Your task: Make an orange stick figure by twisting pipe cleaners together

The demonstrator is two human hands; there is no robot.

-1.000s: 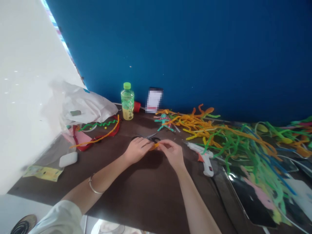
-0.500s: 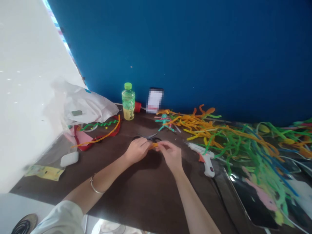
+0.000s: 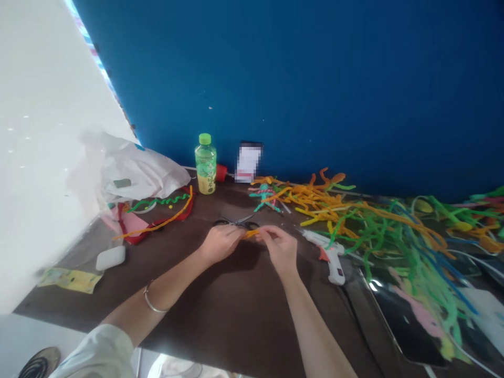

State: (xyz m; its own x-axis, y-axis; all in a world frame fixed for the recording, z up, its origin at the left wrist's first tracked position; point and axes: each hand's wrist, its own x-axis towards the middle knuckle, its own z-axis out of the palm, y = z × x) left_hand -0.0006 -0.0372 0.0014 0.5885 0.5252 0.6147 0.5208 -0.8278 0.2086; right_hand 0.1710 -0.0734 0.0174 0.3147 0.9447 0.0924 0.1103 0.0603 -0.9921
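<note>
A short orange pipe cleaner [image 3: 251, 233] runs between my left hand [image 3: 221, 243] and my right hand [image 3: 279, 248], and the fingertips of both pinch it. Just behind my hands, black-handled scissors [image 3: 236, 222] lie on the dark brown table [image 3: 236, 310], their loops partly hidden by my left hand. To the right of my right hand lies a white hot glue gun [image 3: 331, 255]. A small teal and pink pipe cleaner figure [image 3: 265, 198] lies further back.
A tangled heap of orange, green and blue pipe cleaners [image 3: 378, 236] spreads to the right. A green-capped bottle [image 3: 205, 164], white plastic bag [image 3: 134, 176], red felt [image 3: 134, 223], white box [image 3: 111, 258] and yellow paper [image 3: 70, 280] stand left. A blue wall [image 3: 315, 89] rises behind.
My hands have drawn slightly apart, and more of the orange pipe cleaner shows between them. The scissors and other objects stay put.
</note>
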